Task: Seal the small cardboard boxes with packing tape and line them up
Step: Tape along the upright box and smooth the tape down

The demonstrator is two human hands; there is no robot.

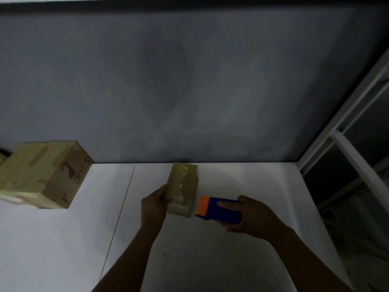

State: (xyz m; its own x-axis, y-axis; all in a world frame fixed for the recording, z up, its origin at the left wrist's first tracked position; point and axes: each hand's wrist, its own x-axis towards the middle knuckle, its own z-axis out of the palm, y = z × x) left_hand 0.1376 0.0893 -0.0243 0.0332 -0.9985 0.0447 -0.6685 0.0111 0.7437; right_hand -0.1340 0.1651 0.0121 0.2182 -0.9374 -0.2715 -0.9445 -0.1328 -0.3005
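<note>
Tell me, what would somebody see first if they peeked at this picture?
The bright blue and orange tape dispenser pops out of the dim scene, gripped by the right hand at the white table. Beside it the left hand holds a small cardboard box, and a bigger taped box sits at the far left by the grey wall.
</note>
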